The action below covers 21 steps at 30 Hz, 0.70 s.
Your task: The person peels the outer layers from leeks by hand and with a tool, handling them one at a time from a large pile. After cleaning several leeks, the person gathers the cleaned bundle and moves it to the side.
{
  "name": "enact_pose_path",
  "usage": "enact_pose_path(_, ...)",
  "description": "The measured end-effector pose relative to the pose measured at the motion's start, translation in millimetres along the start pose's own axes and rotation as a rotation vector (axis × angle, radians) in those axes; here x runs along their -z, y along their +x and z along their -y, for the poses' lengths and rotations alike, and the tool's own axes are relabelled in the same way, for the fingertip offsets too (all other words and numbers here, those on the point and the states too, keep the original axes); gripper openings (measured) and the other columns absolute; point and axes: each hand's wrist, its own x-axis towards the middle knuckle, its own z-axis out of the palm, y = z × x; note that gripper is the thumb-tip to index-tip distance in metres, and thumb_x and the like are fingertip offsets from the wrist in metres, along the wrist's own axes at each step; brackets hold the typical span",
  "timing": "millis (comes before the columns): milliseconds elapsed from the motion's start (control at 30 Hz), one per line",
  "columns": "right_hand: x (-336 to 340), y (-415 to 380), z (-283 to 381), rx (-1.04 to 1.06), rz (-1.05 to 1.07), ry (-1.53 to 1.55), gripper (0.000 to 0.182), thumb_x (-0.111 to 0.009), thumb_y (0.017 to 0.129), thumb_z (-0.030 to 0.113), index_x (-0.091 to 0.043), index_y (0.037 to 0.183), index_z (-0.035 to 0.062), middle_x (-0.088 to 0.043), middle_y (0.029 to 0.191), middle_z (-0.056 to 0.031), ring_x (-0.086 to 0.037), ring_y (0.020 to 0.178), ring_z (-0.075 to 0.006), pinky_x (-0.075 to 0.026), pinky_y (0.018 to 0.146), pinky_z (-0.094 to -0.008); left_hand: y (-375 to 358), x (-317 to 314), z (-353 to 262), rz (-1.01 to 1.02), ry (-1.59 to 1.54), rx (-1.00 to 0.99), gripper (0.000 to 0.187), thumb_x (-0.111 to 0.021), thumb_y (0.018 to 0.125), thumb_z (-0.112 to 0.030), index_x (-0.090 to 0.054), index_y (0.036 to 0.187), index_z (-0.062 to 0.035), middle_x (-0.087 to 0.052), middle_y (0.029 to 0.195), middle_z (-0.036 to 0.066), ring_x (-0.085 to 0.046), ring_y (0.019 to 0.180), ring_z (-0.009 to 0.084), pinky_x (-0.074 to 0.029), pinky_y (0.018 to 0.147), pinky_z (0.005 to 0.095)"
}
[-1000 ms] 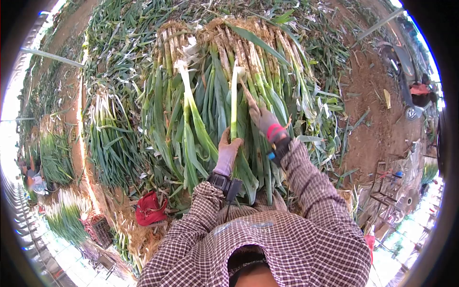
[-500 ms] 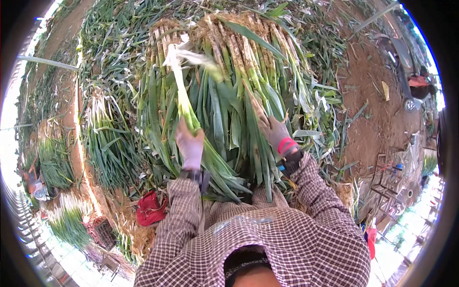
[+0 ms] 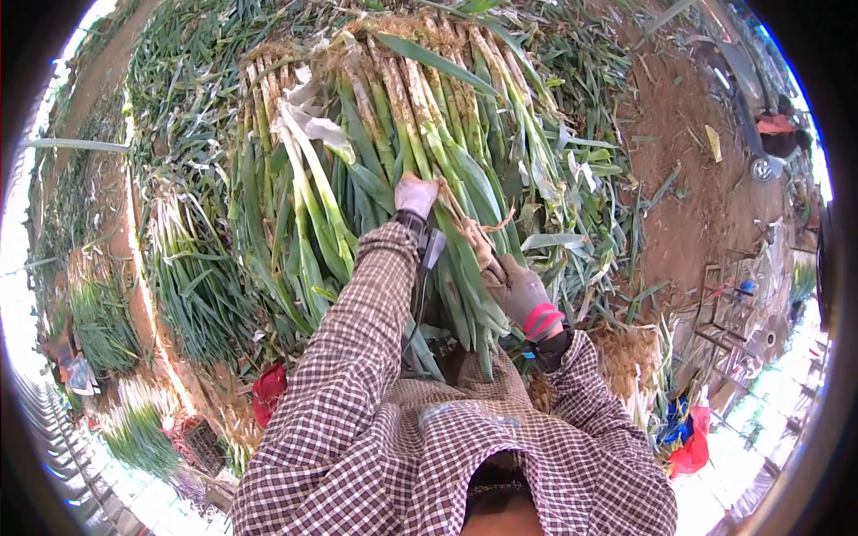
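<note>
In the head view, my gloved left hand (image 3: pixel 416 194) has reached over the pile, its fingers closed round a leek stalk (image 3: pixel 407 143) below the soil-stained white part. My gloved right hand (image 3: pixel 523 288), with a pink band at the wrist, is lower and to the right. Its fingers are closed on long green and withered brown leek leaves (image 3: pixel 483 250). Left of my left hand, peeled leeks (image 3: pixel 313 183) with clean white stems lie on the pile. A loose pale skin (image 3: pixel 329 134) rests beside their tops. Unpeeled leeks (image 3: pixel 447 103) lie with roots pointing away from me.
More leek bundles (image 3: pixel 183 268) lie on the left. Leaf scraps (image 3: pixel 201 89) cover the ground around the pile. Bare soil (image 3: pixel 684 179) and a parked vehicle (image 3: pixel 764 134) are at the right. A red bag (image 3: pixel 268 393) sits near my left arm.
My left hand has let go of the peeled leek, which now lies at the left, and moved right onto another stalk. My right hand has shifted slightly down, still gripping leaves.
</note>
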Motion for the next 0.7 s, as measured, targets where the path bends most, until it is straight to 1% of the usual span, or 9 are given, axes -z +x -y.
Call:
enact_pose_path(67, -1.7, 4.3, -2.9, -0.001, 0.017, -0.035, 0.044, -0.054, 0.094, 0.047, -0.054, 0.099, 0.0040, -0.063, 0.079, -0.0267, -0.062, 0.078, -0.0471, -0.047, 0.066, -0.0524, -2.3, -14.9, 25.1, 0.101, -0.226, -0.023, 0.056, -0.081, 0.069, -0.029, -0.062, 0.110, 0.0045, -0.068, 0.106, 0.023, -0.067, 0.100, 0.0324, -0.052, 0.085, 0.0378)
enact_pose_path(200, 3.4, 1.7, 4.4, -0.020, 0.081, -0.063, 0.045, -0.052, 0.094, 0.050, -0.053, 0.099, 0.0045, -0.064, 0.081, -0.0265, -0.062, 0.079, -0.0467, -0.047, 0.068, -0.0530, -49.7, -9.5, 44.8, 0.018, -0.566, -0.079, 0.051, -0.080, 0.071, -0.019, -0.055, 0.110, 0.0032, -0.065, 0.093, 0.013, -0.062, 0.083, 0.0237, -0.052, 0.075, 0.0352)
enact_pose_path(300, 2.8, -9.5, 15.3, -0.072, 0.141, -0.070, 0.047, -0.050, 0.094, 0.052, -0.055, 0.102, 0.0059, -0.066, 0.087, -0.0246, -0.064, 0.083, -0.0442, -0.048, 0.071, -0.0524, -48.9, 6.0, 60.8, -0.059, -0.402, -0.190, 0.034, -0.075, 0.077, -0.020, -0.059, 0.097, 0.0022, -0.063, 0.083, 0.011, -0.059, 0.075, 0.0209, -0.049, 0.065, 0.0357)
enact_pose_path(333, 4.5, -10.2, 20.8, -0.122, 0.182, -0.064, 0.045, -0.051, 0.094, 0.051, -0.056, 0.104, 0.0074, -0.067, 0.091, -0.0232, -0.065, 0.085, -0.0423, -0.049, 0.073, -0.0521, -41.8, 5.7, 64.2, -0.007, -0.279, -0.302, 0.027, -0.073, 0.080, -0.020, -0.061, 0.092, 0.0014, -0.062, 0.079, 0.010, -0.057, 0.071, 0.0194, -0.047, 0.061, 0.0352)
enact_pose_path(367, 3.9, -8.3, 23.6, -0.174, 0.197, -0.005, 0.044, -0.051, 0.094, 0.050, -0.056, 0.106, 0.0082, -0.067, 0.092, -0.0225, -0.065, 0.085, -0.0414, -0.050, 0.073, -0.0519, -57.7, 22.2, 50.8, 0.120, -0.368, -0.266, 0.018, -0.068, 0.084, -0.017, -0.062, 0.085, 0.0000, -0.061, 0.074, 0.006, -0.053, 0.066, 0.0161, -0.044, 0.056, 0.0328)
enact_pose_path(467, -1.6, -1.0, 23.9, -0.099, 0.175, 0.017, 0.049, -0.051, 0.092, 0.050, -0.057, 0.108, 0.0039, -0.067, 0.087, -0.0224, -0.065, 0.082, -0.0409, -0.050, 0.073, -0.0504, -27.5, 1.8, 82.7, 0.227, -0.589, -0.358, 0.015, -0.067, 0.087, -0.010, -0.063, 0.096, 0.0017, -0.064, 0.087, 0.005, -0.055, 0.074, 0.0128, -0.046, 0.063, 0.0296)
enact_pose_path(533, -7.9, 10.0, 28.4, -0.094, 0.138, 0.049, 0.052, -0.055, 0.090, 0.051, -0.058, 0.105, 0.0017, -0.067, 0.085, -0.0229, -0.066, 0.082, -0.0411, -0.050, 0.073, -0.0495, -47.3, 12.8, 74.5, 0.152, -0.597, -0.193, 0.034, -0.070, 0.088, -0.011, -0.054, 0.114, 0.0033, -0.061, 0.103, 0.007, -0.055, 0.081, 0.0131, -0.046, 0.066, 0.0265)
enact_pose_path(600, -21.2, 30.4, 24.4, -0.067, 0.141, 0.007, 0.049, -0.055, 0.090, 0.050, -0.058, 0.102, 0.0024, -0.066, 0.082, -0.0232, -0.065, 0.082, -0.0412, -0.050, 0.072, -0.0496, -26.9, 6.8, 110.7, 0.277, -0.752, -0.208, 0.039, -0.071, 0.088, -0.011, -0.051, 0.118, 0.0049, -0.058, 0.101, 0.006, -0.053, 0.079, 0.0110, -0.045, 0.066, 0.0241)
enact_pose_path(700, -37.9, 49.1, 20.8, -0.025, 0.115, -0.025, 0.047, -0.056, 0.090, 0.048, -0.059, 0.100, 0.0027, -0.066, 0.081, -0.0230, -0.065, 0.082, -0.0411, -0.050, 0.071, -0.0492, -54.3, 18.7, 100.6, 0.192, -0.628, -0.160, 0.034, -0.070, 0.087, -0.007, -0.053, 0.114, 0.0045, -0.060, 0.097, 0.005, -0.056, 0.080, 0.0131, -0.049, 0.071, 0.0253)
